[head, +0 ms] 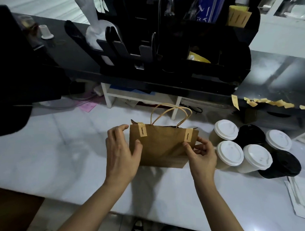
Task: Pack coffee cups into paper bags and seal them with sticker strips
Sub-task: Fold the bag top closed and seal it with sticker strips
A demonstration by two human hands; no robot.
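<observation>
Right hand (201, 153) pinches the paper bag (160, 146) right under its second sticker strip (188, 134), left hand (122, 152) loosely open, steadying the opposite end

The white marble counter (65, 155) lies open left of the brown paper bag with twisted handles (160, 146) and in front of it. To the right stands a tight cluster of lidded coffee cups (252, 149) — white and black lids touching. Behind, a black organiser rack (171, 49) walls off the back.
</observation>
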